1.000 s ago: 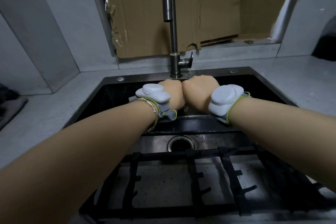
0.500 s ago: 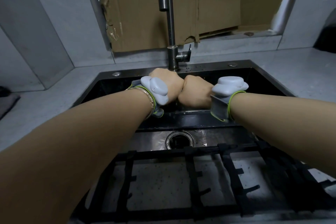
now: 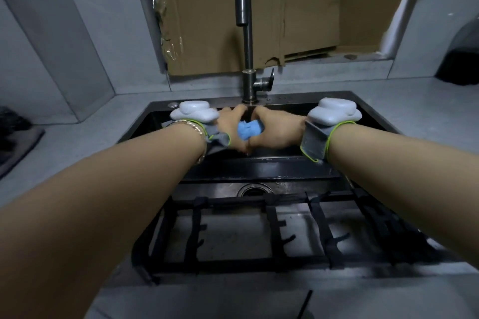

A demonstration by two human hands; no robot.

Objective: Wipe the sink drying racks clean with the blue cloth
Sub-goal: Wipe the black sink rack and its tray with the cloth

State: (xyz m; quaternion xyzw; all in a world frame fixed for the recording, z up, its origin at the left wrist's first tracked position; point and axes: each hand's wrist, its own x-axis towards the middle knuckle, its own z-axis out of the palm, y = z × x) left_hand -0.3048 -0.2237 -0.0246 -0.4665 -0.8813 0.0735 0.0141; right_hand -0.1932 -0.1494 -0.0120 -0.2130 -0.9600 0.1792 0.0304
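Note:
A bunched blue cloth (image 3: pixel 248 130) shows between my two hands over the back of the black sink (image 3: pixel 363 109), just below the tap. My left hand (image 3: pixel 230 127) grips its left end and my right hand (image 3: pixel 274 129) grips its right end, knuckles close together. Both wrists carry grey sensor bands. A black drying rack (image 3: pixel 272 230) with several cross bars and short prongs lies across the near part of the sink, below my forearms. Neither hand touches the rack.
A tall dark tap (image 3: pixel 245 33) rises behind the hands, its lever to the right. The round drain (image 3: pixel 255 189) sits mid-basin. Grey worktop (image 3: pixel 77 147) surrounds the sink, cardboard (image 3: pixel 259 8) covers the wall behind, and a dark cloth (image 3: pixel 15 137) lies far left.
My hands were pressed together as fists hiding the cloth; now they have turned and parted slightly, and the blue cloth shows between them. The view has shifted a little.

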